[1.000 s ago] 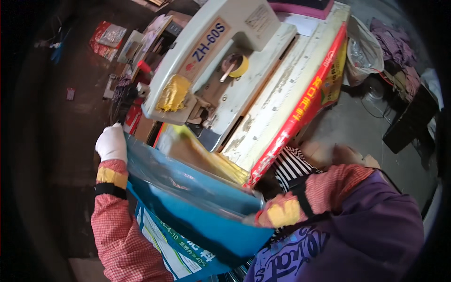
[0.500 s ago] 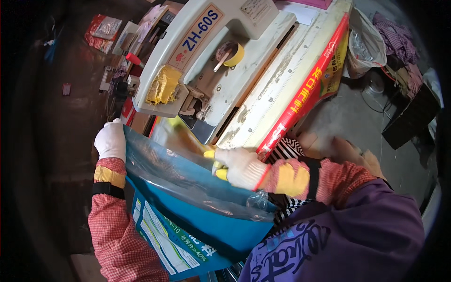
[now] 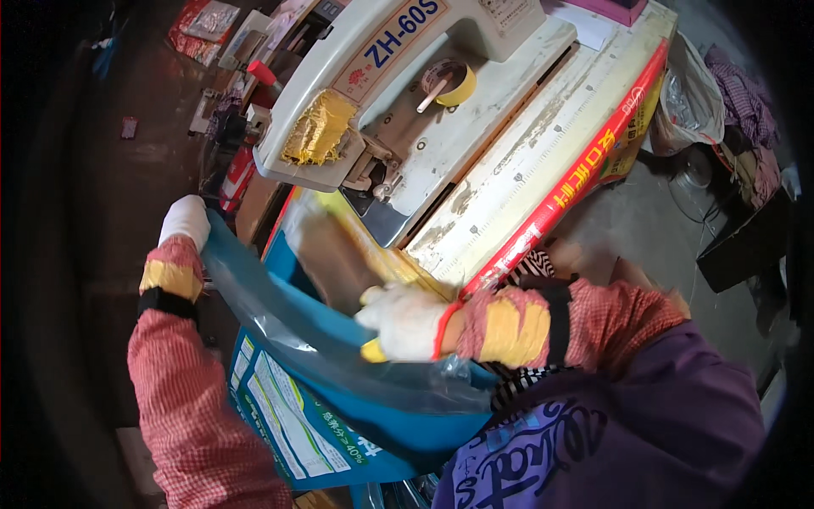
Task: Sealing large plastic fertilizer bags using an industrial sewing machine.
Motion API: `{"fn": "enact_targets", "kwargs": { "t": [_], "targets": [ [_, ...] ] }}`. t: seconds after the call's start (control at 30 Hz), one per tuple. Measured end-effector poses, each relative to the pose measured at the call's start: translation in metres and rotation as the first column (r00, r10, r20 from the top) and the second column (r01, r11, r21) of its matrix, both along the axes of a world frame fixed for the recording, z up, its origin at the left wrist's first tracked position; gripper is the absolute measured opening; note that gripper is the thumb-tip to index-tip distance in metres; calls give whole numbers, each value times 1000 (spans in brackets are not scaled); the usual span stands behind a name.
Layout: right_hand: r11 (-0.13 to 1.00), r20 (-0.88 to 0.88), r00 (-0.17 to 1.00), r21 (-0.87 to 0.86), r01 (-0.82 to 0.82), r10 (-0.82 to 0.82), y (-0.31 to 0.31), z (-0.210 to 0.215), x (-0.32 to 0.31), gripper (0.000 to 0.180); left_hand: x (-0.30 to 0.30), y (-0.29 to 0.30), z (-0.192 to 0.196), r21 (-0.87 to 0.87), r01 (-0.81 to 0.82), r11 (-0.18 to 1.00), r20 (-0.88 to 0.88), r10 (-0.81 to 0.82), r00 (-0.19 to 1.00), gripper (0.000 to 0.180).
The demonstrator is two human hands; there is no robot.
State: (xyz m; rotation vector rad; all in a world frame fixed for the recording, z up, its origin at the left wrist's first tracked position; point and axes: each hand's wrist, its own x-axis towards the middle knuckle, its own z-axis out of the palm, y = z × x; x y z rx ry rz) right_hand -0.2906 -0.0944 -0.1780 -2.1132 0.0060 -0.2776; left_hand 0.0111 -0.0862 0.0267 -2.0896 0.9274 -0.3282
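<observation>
A large teal plastic sack [image 3: 373, 422] with a printed label panel hangs in front of me, its mouth parted. A clear plastic liner [image 3: 292, 327] lies along its near rim. My left hand [image 3: 186, 222], in a white glove, is closed on the sack's left upper corner. Over the liner at the right part of the mouth is my right hand [image 3: 403, 322], in a white glove with yellow fingertips. Its thumb and a finger stand apart; motion blurs it a little. Behind the sack stands a cream bag-sealing machine [image 3: 356, 93] with a yellow patch on its head.
A roll of yellow tape [image 3: 460, 87] rests on the machine's base. A red printed plastic strip [image 3: 564, 182] covers the table's right edge. Boxes and a red-handled tool [image 3: 263, 73] crowd the left. At right are a plastic bag [image 3: 682, 110] and a black box [image 3: 746, 242].
The sack's mouth has opened wider, showing its teal inside. My left hand has shifted left and slightly up with the corner. My right hand has moved slightly down and left; the view has shifted.
</observation>
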Motion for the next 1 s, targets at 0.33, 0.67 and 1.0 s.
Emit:
{"fn": "enact_targets", "kwargs": {
  "t": [0.33,0.67,1.0],
  "targets": [
    [939,-292,956,331,97,4,-35,-28,-93,24,-31,-15,-230,-360,505,785,134,-492,860,25],
    [757,-518,775,321,569,-362,-32,-45,-124,28,-8,-14,-255,-865,346,363,-172,-863,474,27],
    [966,-707,673,-57,251,-216,-50,-11,-123,31,-55,5,-211,-483,369,794,-454,-587,670,14]
  ]
}}
